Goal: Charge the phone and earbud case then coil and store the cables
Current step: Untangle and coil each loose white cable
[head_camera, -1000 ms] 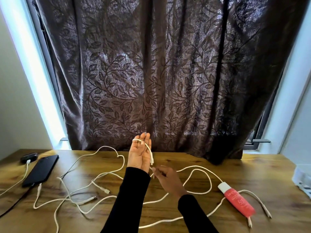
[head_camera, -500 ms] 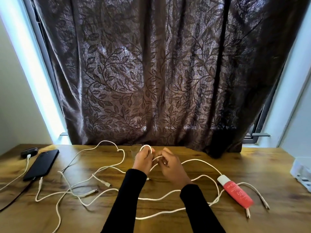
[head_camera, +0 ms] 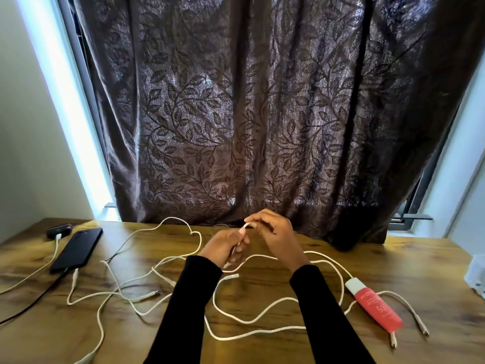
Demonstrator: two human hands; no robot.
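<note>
My left hand (head_camera: pixel 226 246) and my right hand (head_camera: pixel 275 235) meet above the middle of the wooden desk (head_camera: pixel 393 261). Both pinch a short loop of a white cable (head_camera: pixel 262 310), whose loose length snakes across the desk below my forearms. At the far left lies a black phone (head_camera: pixel 76 249) with a cable plugged into its near end. Behind it sits a small dark earbud case (head_camera: pixel 59 230) with a white cable plugged in. More white cables (head_camera: pixel 126 292) tangle between the phone and my left arm.
A red tube with a white cap (head_camera: pixel 375 303) lies at the right, with cable ends (head_camera: pixel 409 334) beside it. A white container (head_camera: pixel 476 277) stands at the right edge. A dark leaf-patterned curtain (head_camera: pixel 249 114) hangs behind the desk.
My left hand has dropped from an upright open palm and now pinches the cable. My right hand has risen to meet it, and the cable on the desk has shifted.
</note>
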